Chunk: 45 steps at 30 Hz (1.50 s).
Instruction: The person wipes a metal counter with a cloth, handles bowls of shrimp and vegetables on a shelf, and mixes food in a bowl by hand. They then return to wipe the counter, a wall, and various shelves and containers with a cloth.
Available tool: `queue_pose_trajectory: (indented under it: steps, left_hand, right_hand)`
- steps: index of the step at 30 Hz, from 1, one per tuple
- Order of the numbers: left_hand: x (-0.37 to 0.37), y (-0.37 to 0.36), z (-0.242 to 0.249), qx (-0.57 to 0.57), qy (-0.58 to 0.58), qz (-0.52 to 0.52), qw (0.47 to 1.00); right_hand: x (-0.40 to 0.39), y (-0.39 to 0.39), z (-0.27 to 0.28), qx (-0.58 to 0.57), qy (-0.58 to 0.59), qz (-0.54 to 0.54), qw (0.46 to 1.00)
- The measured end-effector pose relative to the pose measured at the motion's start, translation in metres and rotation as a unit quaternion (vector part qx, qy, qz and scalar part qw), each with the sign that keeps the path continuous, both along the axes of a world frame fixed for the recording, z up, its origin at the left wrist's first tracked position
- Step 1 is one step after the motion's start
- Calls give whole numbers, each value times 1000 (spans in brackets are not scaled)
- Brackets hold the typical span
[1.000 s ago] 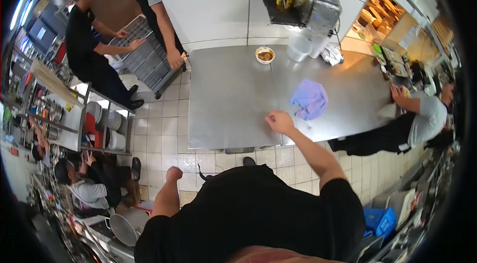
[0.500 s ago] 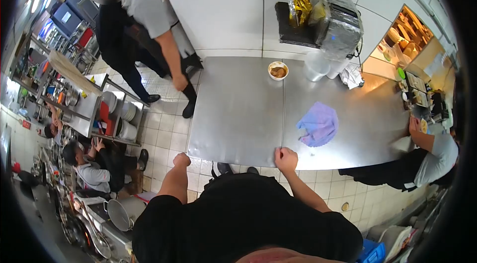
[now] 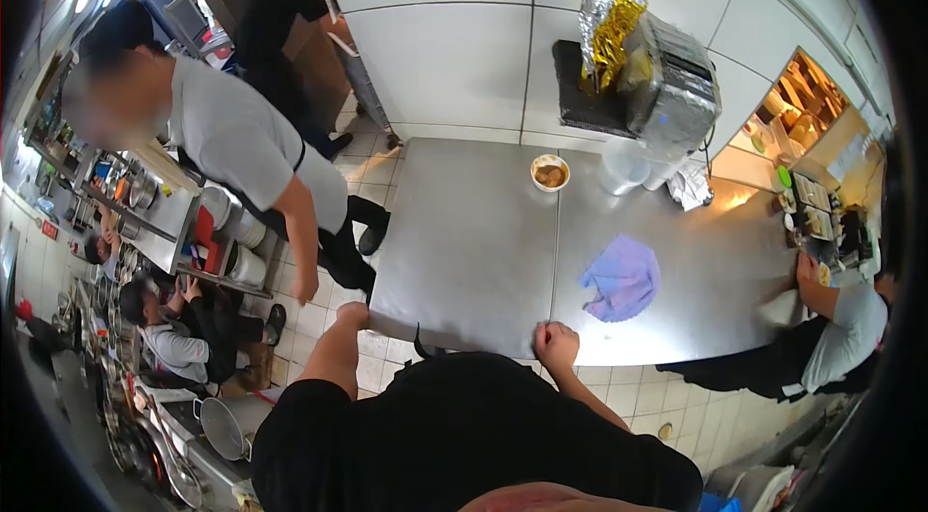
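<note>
My right hand [image 3: 557, 346] rests with curled fingers at the front edge of a stainless steel table [image 3: 464, 251]. Nothing shows in it. My left hand [image 3: 351, 316] is at the table's front left corner, and its fingers are turned out of sight. A crumpled purple cloth [image 3: 622, 278] lies on the tabletop, ahead and to the right of my right hand. Farther back stands a small white bowl [image 3: 550, 174] with brown food inside. Neither hand touches the cloth or the bowl.
Foil-wrapped equipment [image 3: 667, 77] hangs on the wall above clear plastic containers [image 3: 623, 167] and crumpled paper [image 3: 689, 185]. A person in a grey shirt [image 3: 246, 140] is close on the left, another in black [image 3: 280, 19] behind. Someone works at the table's right end [image 3: 846, 319].
The grey-shirted person has come closer along the table's left side, and a person in black now shows behind. My view has tilted slightly upward. My hands stay at the table edge.
</note>
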<state>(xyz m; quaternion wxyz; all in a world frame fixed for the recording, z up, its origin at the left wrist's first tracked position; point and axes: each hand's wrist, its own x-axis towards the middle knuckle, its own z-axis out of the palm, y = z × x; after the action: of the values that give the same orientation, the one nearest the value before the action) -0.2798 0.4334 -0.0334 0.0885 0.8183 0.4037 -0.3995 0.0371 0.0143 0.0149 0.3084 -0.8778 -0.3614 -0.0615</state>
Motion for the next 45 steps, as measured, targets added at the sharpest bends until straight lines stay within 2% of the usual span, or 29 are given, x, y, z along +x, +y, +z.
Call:
queue_pose_trajectory:
  steps: [1,3,4,8,11,14,17,18,21,22,26,29,34,37,40,45]
  left_hand:
    - [-1,3,-9,12,13,-1,1000]
    - [19,-17,46,19,16,40,999]
    - [7,-10,23,24,2,-20,1000]
    - [-8,-19,17,56,-50,-24,997]
    - [-19,-23,14,41,-46,-46,997]
    - [-24,-41,21,28,-51,29,998]
    - [-34,-49,2,34,-81,114,990]
    - [-26,-57,21,14,-71,147,986]
    - [-17,-73,44,51,-100,187,976]
    - [-23,-67,17,66,-80,192,976]
    - [-7,-69,33,92,-28,177,980]
    - [-16,-63,10,122,-57,177,975]
    - [-17,-58,10,128,-74,131,980]
    - [-17,-49,6,130,-65,58,988]
    - [-24,-36,-7,120,-69,-23,990]
    - [-28,-26,-24,73,-164,-83,980]
  right_hand:
    - [-1,0,2,7,0,2,1000]
    - [-1,1,2,5,-7,1,1000]
    - [-1,1,1,6,-11,0,1000]
    - [-2,1,2,15,-25,-2,1000]
    - [-3,2,1,14,-23,-5,1000]
    - [-3,1,3,12,-15,-5,1000]
    - [-3,1,3,11,-15,-3,1000]
    - [-2,1,2,9,-16,1,1000]
    - [-2,-1,-2,0,-18,5,1000]
    - [-1,0,-3,-2,-20,6,1000]
    - [-2,-1,-8,-4,-8,9,1000]
    - [-2,-4,-13,-7,-18,14,1000]
    - [-4,0,-7,-32,-14,6,999]
    - [-5,4,-13,-23,29,-24,999]
    - [-12,25,-11,17,144,-38,989]
    - [-55,119,16,29,222,60,973]
